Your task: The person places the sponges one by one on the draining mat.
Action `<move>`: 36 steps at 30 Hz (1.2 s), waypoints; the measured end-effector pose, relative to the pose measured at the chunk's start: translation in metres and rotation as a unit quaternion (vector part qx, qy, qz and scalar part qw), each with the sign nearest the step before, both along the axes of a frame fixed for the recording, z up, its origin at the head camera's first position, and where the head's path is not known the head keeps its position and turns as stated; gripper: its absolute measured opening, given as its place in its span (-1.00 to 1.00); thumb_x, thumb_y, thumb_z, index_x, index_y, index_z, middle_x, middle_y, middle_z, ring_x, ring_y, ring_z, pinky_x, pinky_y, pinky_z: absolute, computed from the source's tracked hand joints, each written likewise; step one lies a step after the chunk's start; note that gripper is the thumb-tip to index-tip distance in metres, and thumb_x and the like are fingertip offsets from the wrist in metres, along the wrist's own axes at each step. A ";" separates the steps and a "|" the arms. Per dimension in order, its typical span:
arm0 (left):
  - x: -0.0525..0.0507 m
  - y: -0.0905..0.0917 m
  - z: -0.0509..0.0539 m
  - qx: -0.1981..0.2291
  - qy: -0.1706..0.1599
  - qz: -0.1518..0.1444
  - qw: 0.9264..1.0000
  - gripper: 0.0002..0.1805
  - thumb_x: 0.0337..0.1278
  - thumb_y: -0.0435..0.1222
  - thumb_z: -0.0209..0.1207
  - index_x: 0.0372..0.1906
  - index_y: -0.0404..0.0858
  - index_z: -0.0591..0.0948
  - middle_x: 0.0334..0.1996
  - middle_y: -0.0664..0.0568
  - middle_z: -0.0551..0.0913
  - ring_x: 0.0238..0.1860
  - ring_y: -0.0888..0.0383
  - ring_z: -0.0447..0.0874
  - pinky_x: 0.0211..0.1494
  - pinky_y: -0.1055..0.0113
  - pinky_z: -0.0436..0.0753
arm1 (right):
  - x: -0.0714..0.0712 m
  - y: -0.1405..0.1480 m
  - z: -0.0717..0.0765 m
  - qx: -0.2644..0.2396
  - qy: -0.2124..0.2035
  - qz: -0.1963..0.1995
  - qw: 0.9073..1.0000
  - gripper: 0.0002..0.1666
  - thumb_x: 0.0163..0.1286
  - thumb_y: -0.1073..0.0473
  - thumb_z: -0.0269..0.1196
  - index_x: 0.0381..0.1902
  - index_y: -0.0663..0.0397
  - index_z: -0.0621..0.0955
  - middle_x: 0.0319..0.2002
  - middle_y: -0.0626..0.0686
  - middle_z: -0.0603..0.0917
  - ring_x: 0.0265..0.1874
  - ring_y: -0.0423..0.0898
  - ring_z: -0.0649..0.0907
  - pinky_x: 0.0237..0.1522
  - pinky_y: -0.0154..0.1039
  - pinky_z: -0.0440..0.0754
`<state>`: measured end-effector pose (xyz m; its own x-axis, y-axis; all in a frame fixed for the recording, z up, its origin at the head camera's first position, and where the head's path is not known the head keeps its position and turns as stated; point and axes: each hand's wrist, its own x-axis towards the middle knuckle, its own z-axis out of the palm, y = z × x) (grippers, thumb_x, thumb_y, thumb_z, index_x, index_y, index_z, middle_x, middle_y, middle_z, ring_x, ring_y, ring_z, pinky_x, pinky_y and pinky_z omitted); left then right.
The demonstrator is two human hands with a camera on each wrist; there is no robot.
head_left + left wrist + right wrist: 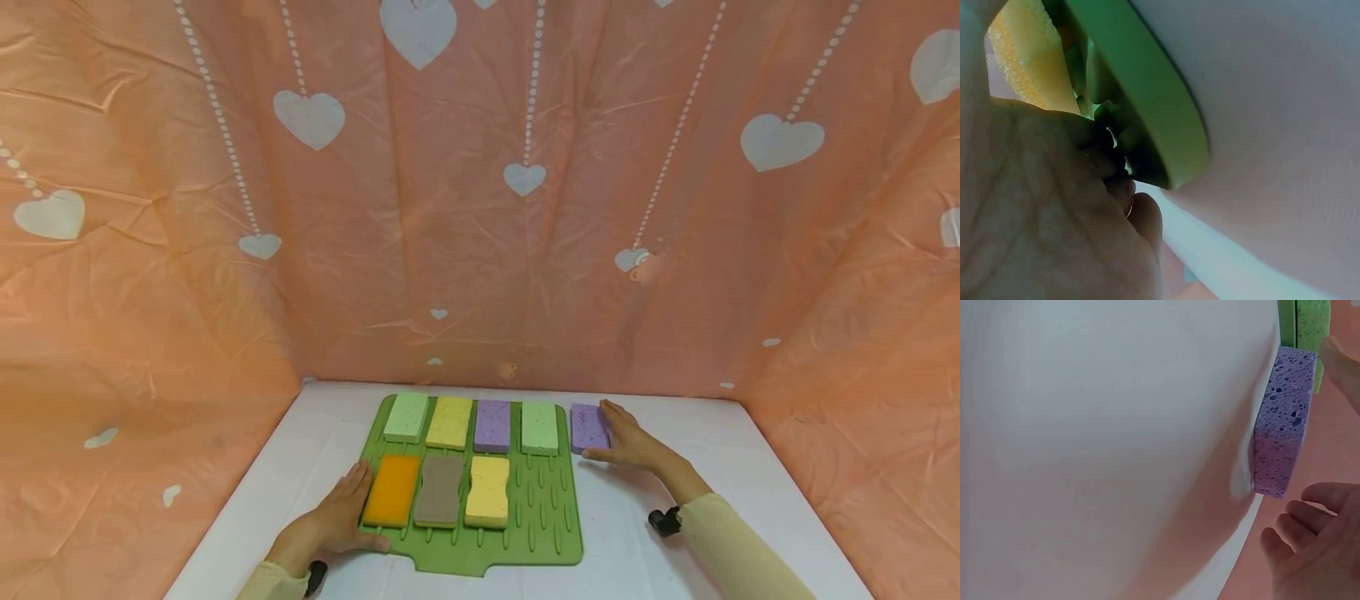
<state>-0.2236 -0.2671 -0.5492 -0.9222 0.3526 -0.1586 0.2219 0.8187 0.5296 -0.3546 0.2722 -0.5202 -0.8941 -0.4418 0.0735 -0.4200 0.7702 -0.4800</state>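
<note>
A green ridged mat (450, 557) lies on the white table with several sponges in two rows. My left hand (336, 515) is at its left edge, beside the orange sponge (393, 490), fingers extended; the left wrist view shows the palm (1054, 206) close to the mat's rim (1147, 94). Off the mat's right side lies a purple sponge (588, 428), flat on the table. Around its right side is my right hand (628, 437), thumb and fingers spread. In the right wrist view a gap shows between the fingers (1310, 525) and the purple sponge (1282, 425).
The back row holds a light green (407, 417), a yellow (449, 422), a purple (492, 426) and another light green sponge (540, 427). In front sit a grey-brown (438, 492) and a pale yellow sponge (488, 492). A peach curtain (480, 275) with hearts surrounds the table.
</note>
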 end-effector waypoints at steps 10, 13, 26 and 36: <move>0.006 0.009 0.021 -0.010 -0.020 -0.001 1.000 0.48 -0.02 0.16 0.60 0.59 -0.73 -0.02 0.63 -0.64 -0.16 0.67 -0.52 -0.25 0.67 -0.37 -0.13 | 0.000 -0.001 0.001 -0.001 -0.026 -0.002 1.000 0.43 0.27 -0.17 0.58 0.62 0.61 0.02 0.62 0.58 0.04 0.60 0.57 0.07 0.58 0.45 0.09; 0.007 0.011 0.023 -0.012 -0.019 -0.003 1.000 0.46 -0.01 0.12 0.61 0.59 -0.73 -0.01 0.63 -0.65 -0.15 0.67 -0.52 -0.24 0.71 -0.28 -0.18 | -0.002 -0.001 -0.002 -0.004 -0.032 -0.005 0.999 0.43 0.27 -0.14 0.59 0.63 0.61 0.02 0.62 0.58 0.04 0.61 0.55 0.07 0.59 0.43 0.08; 0.001 0.002 0.000 0.012 -0.002 0.012 1.000 0.60 -0.18 0.33 0.57 0.62 -0.68 -0.01 0.66 -0.59 -0.14 0.70 -0.44 -0.25 0.70 -0.27 -0.21 | -0.001 -0.003 -0.004 -0.013 -0.019 -0.002 1.000 0.34 0.26 -0.03 0.60 0.59 0.65 0.09 0.58 0.62 0.13 0.58 0.57 0.14 0.59 0.41 0.10; 0.000 0.001 -0.001 0.006 0.001 0.011 1.000 0.59 -0.18 0.31 0.58 0.60 -0.71 0.01 0.65 -0.61 -0.12 0.69 -0.48 -0.21 0.69 -0.33 -0.13 | -0.002 -0.002 -0.004 -0.027 -0.031 -0.022 0.999 0.36 0.19 -0.05 0.66 0.60 0.57 0.15 0.53 0.58 0.21 0.51 0.55 0.29 0.53 0.43 0.26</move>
<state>-0.2240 -0.2659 -0.5505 -0.9303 0.3340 -0.1516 0.2052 0.8167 0.5394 -0.3564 0.2697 -0.5243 -0.9162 -0.3987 0.0402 -0.3545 0.7597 -0.5452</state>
